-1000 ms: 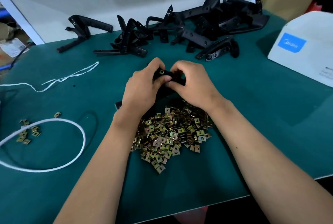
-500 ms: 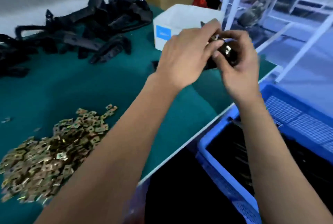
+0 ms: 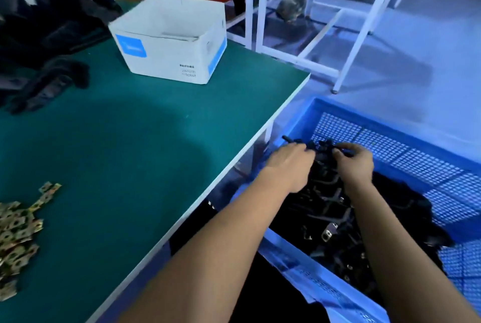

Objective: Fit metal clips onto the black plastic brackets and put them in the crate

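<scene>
Both our hands have dropped from above the table edge down into the blue crate (image 3: pixel 299 119), carrying the bracket (image 3: pixel 321 146) with them. Our left hand (image 3: pixel 289 166) and right hand (image 3: pixel 355 162) each pinch one end of it, just above the pile of finished brackets (image 3: pixel 328 213) beneath our grip. We judge this piece nearly placed; far to our grip's left, loose clips (image 3: pixel 18 229) and bare brackets (image 3: pixel 46 80) wait on the table (image 3: pixel 145 140).
</scene>
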Tool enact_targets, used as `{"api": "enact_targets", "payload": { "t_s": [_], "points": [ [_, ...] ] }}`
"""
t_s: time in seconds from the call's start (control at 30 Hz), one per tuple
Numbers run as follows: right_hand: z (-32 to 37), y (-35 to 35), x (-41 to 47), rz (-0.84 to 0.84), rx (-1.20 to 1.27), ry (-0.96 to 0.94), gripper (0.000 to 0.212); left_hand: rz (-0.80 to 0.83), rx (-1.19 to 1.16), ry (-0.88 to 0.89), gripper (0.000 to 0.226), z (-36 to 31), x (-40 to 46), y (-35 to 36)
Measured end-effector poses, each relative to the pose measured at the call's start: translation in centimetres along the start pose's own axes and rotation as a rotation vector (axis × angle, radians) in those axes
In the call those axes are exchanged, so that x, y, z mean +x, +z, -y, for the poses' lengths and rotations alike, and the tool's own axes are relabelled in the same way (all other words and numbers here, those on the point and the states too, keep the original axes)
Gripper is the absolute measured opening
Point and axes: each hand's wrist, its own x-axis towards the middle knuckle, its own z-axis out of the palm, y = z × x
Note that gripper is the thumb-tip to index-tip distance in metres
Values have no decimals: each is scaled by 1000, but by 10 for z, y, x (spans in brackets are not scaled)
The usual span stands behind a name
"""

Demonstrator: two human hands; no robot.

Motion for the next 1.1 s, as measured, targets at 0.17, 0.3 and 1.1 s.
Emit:
{"api": "enact_targets", "payload": {
  "t_s": [0.17,0.3,1.1],
  "points": [
    [-39,27,-25,278,-472,-50,45,344,-91,-139,37,18,-14,60],
    [-47,34,-23,293,-634,-51,50,444,-135,-188,30,27,-25,81],
    [291,139,-200,356,168,-889,16,-937,-324,-650,35,167,-166,-145]
  ]
}}
